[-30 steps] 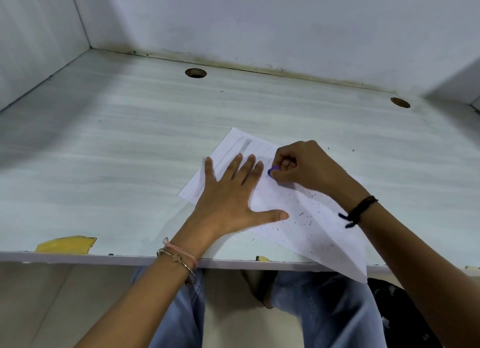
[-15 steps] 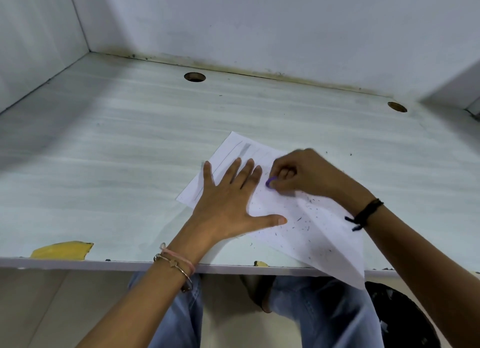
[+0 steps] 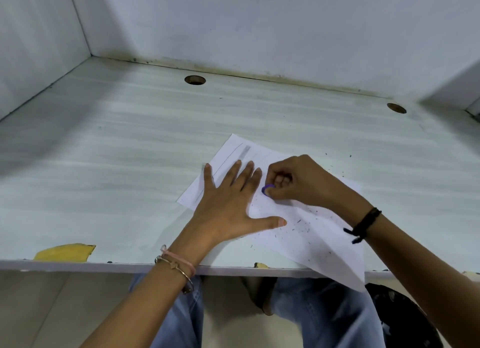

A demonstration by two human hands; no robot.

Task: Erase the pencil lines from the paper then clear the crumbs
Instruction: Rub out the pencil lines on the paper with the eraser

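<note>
The paper (image 3: pixel 306 233) is pinned by the spread left hand (image 3: pixel 228 207); an eraser (image 3: pixel 267 189) is pinched in the right hand (image 3: pixel 298 181). Lines (image 3: pixel 228 160) remain upper left; crumbs (image 3: pixel 304 228) lie uncleared.

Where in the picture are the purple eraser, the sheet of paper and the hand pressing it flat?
purple eraser (image 3: pixel 266 189), head view, its exposed rounded end.
sheet of paper (image 3: pixel 324 246), head view, bare crumb-speckled near part.
left hand (image 3: pixel 228 204), head view, back of the hand.
</note>
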